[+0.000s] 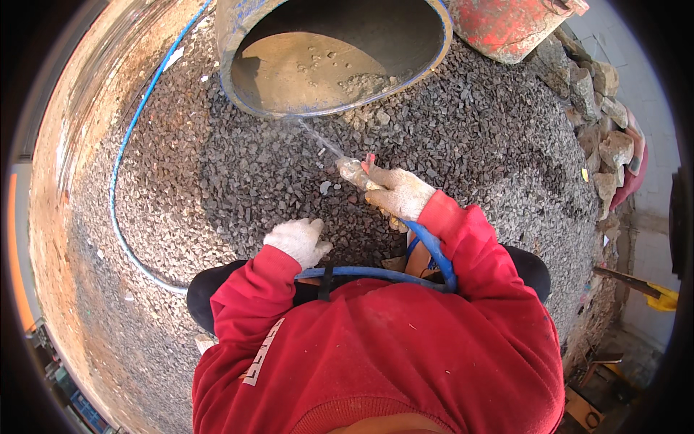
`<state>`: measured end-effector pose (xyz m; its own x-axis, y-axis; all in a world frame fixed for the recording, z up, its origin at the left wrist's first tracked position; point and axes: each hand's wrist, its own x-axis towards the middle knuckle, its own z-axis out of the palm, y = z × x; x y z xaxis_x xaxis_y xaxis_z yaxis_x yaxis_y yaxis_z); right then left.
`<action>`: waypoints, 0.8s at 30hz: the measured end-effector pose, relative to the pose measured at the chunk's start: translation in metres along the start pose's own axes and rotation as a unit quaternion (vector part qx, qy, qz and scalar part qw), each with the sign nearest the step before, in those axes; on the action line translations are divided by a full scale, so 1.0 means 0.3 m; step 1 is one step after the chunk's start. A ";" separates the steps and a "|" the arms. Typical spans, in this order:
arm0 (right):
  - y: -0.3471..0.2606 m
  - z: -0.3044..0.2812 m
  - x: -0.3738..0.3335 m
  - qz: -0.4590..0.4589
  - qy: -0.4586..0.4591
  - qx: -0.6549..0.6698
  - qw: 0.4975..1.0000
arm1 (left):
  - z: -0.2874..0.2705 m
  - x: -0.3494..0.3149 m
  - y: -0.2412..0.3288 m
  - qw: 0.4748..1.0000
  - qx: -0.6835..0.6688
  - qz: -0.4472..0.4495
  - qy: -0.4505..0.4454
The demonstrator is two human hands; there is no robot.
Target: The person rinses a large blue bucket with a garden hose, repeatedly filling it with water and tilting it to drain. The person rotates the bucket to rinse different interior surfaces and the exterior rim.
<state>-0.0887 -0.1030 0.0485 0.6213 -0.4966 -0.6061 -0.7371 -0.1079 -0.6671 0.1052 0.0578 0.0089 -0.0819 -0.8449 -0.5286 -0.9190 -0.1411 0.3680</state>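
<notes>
My right hand (400, 193), in a dirty white glove, is wrapped round a grimy hose nozzle (354, 173) with a small red lever (369, 160). A thin jet of water (321, 139) shoots from it toward the rim of a large round drum (332, 113). From beneath that hand a blue hose (432, 249) loops down and runs across my lap. My left hand (298, 241), also gloved, hovers above my left knee near the hose, with its fingers curled in and nothing showing in them. Inside the tilted drum lies wet grey-brown slurry (307, 69).
Dark gravel (499, 137) covers the ground around me. A battered red bucket (499, 29) stands right of the drum. Broken stones (614, 148) are heaped by the pale wall (643, 65) at right. More blue hose (116, 177) curves along the left.
</notes>
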 end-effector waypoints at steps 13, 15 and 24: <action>-0.084 -0.003 -0.049 -0.112 -0.018 0.065 0.991 | -0.043 -0.010 0.030 0.999 0.001 -0.024 -0.027; -0.088 -0.008 -0.059 -0.105 -0.023 0.061 0.992 | -0.042 -0.009 0.029 0.999 -0.005 -0.023 -0.027; -0.138 -0.019 -0.121 -0.159 0.028 0.163 0.973 | -0.038 -0.009 0.026 0.999 -0.008 -0.024 -0.037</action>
<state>-0.0823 -0.0854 0.1006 0.7816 -0.5306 -0.3279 -0.3805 0.0109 -0.9247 0.1027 0.0530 0.0220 -0.0672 -0.7962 -0.6013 -0.9163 -0.1892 0.3529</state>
